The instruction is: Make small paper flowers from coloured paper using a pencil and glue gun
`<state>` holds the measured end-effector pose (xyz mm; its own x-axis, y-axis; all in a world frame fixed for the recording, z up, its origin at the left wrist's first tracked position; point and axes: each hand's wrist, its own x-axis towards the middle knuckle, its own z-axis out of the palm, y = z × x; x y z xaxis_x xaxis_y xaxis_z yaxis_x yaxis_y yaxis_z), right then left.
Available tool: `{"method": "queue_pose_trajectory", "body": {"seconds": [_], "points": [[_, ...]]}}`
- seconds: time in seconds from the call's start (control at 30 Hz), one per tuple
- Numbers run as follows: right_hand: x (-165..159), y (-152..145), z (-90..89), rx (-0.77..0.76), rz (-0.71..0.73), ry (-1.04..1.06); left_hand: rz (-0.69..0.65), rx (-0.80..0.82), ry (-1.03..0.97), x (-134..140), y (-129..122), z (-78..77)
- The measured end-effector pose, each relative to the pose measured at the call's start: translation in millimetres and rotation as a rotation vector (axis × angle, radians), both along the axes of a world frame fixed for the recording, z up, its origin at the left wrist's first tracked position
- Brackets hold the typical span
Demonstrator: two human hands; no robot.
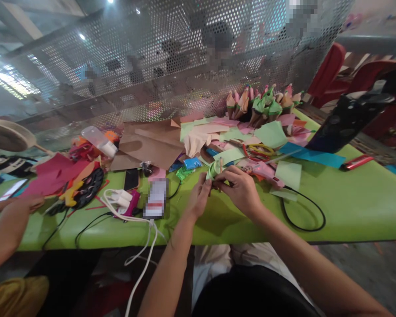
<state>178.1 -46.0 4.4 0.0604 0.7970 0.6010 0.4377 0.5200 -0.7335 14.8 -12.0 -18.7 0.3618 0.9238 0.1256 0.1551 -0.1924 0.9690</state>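
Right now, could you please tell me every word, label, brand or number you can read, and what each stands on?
No text can be read.
Rectangular phone with a lit, pale screen: pixelated, a red band but no readable words.
Small, shiny blue packet: any print is too small and blurred.
Slim red stick-shaped object: any marking is too small.
Light-green curled piece: no lettering shows.

Light green paper (213, 169), curled, held between left hand (199, 193) and right hand (239, 187).

Our hands (240, 187) partly hide a pale-green rolled paper (213, 170); left of them, a dark-edged rectangular phone (156, 199) is blurred unreadable to us.
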Motion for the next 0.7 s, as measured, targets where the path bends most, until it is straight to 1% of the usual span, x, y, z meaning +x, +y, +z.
{"method": "queue_pose_trajectory", "body": {"seconds": [0.1, 0.2, 0.4, 0.6, 0.7], "points": [[1, 1, -0.8, -0.034, 0.003, 0.009, -0.012, -0.016, -0.022, 0, 0, 1.5], [2, 2, -2.3, -0.075, 0.036, 0.025, -0.015, -0.007, -0.01, 0, -1, 5.6], [4, 5, -4.6, -0.135, 0.086, -0.006, 0.026, 0.03, 0.057, 2, -1, 11.6], [3, 7, -3.3, -0.137, 0.097, -0.045, 0.089, -0.001, 0.08, 3, -1, 10.1], [3, 7, -2.4, -0.152, 0.112, -0.041, 0.115, -0.015, 0.063, 3, -2, 11.8]]}}
